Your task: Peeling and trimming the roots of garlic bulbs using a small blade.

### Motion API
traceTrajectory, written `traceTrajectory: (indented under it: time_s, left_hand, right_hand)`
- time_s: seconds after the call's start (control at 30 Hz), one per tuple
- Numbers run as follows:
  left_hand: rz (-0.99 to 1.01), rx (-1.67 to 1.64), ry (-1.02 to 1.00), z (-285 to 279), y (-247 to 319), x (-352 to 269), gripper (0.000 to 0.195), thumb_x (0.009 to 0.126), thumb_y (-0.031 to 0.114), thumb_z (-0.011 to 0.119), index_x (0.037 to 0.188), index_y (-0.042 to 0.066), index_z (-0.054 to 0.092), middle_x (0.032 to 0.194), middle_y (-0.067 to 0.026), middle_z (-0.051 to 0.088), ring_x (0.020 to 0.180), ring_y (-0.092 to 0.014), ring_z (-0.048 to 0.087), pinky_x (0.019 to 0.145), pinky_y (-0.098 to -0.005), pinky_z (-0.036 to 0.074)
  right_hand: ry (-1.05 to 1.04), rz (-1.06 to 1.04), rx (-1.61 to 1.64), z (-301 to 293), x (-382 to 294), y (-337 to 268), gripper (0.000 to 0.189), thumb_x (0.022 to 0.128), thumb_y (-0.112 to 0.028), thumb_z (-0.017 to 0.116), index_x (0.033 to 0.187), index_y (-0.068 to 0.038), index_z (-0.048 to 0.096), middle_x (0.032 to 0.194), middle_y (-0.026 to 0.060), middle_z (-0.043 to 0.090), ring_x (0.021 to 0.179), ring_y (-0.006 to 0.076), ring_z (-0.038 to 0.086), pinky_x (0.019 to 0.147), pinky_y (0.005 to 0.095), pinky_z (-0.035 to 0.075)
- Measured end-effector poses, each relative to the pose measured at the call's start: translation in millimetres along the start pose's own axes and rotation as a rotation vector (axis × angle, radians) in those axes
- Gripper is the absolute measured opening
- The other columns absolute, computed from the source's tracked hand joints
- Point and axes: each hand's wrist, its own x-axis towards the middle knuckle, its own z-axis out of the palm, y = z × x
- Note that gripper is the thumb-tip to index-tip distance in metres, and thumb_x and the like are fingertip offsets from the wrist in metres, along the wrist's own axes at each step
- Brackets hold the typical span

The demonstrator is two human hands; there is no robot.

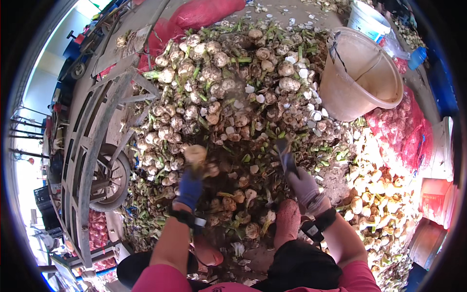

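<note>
My left hand, in a blue glove, grips a pale garlic bulb above the heap; motion blurs it, and the fingers are partly hidden. In a light glove, my right hand holds a knife, its dark blade pointing away from me. Beyond both hands spreads a large pile of soil-stained garlic bulbs with short green stems. Cut stem pieces and white trimmings litter the ground between the hands. A few bulbs lie just before my feet.
A large beige bucket stands at the far right beside a red mesh sack. Trimmed bulbs lie in sunlight at right. A metal handcart with a wheel stands at left. Another red sack lies behind the pile.
</note>
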Motion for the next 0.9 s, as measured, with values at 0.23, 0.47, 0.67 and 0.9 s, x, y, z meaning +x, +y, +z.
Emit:
traceTrajectory:
  time_s: [0.23, 0.47, 0.67, 0.9]
  left_hand:
    - [0.334, -0.521, -0.075, 55.5, 187.8, -24.8, 0.059, 0.086, 0.017, 0.072, 0.137, 0.004, 0.045, 0.122, -0.0158, 0.063, 0.103, -0.031, 0.064, 0.085, -0.0412, 0.053]
    - [0.173, -0.87, -0.211, 55.6, 211.1, 23.6, 0.072, 0.076, 0.015, 0.084, 0.135, 0.003, 0.045, 0.128, -0.0123, 0.059, 0.111, -0.022, 0.063, 0.095, -0.0367, 0.052]
    - [0.524, 0.093, -0.118, 107.5, 139.6, 27.1, 0.033, 0.092, 0.012, 0.067, 0.124, 0.008, 0.062, 0.12, -0.0075, 0.065, 0.105, -0.02, 0.065, 0.091, -0.0332, 0.053]
    - [0.324, -0.589, -0.261, 56.6, 156.3, 2.7, 0.033, 0.1, 0.02, 0.053, 0.13, 0.008, 0.054, 0.123, -0.0121, 0.063, 0.111, -0.024, 0.061, 0.098, -0.0394, 0.05]
  right_hand:
    - [-0.074, -0.106, 0.645, 12.6, -1.4, -23.5, 0.038, 0.097, -0.032, 0.059, 0.118, -0.001, 0.062, 0.083, 0.0049, 0.066, 0.076, 0.0162, 0.062, 0.072, 0.0302, 0.052]
    - [0.449, -0.373, -0.715, -49.2, -10.5, -72.1, 0.015, 0.095, -0.021, 0.057, 0.103, -0.01, 0.06, 0.086, 0.014, 0.068, 0.075, 0.0325, 0.069, 0.071, 0.0421, 0.055]
    - [0.119, -0.996, -0.916, -15.9, -58.8, -80.1, 0.012, 0.087, -0.013, 0.059, 0.096, -0.005, 0.061, 0.074, 0.0134, 0.062, 0.07, 0.032, 0.066, 0.062, 0.0437, 0.054]
    - [0.147, -0.902, -1.042, -29.9, -20.2, -43.7, 0.012, 0.088, -0.015, 0.059, 0.095, -0.006, 0.063, 0.079, 0.0098, 0.063, 0.069, 0.0248, 0.066, 0.063, 0.0382, 0.055]
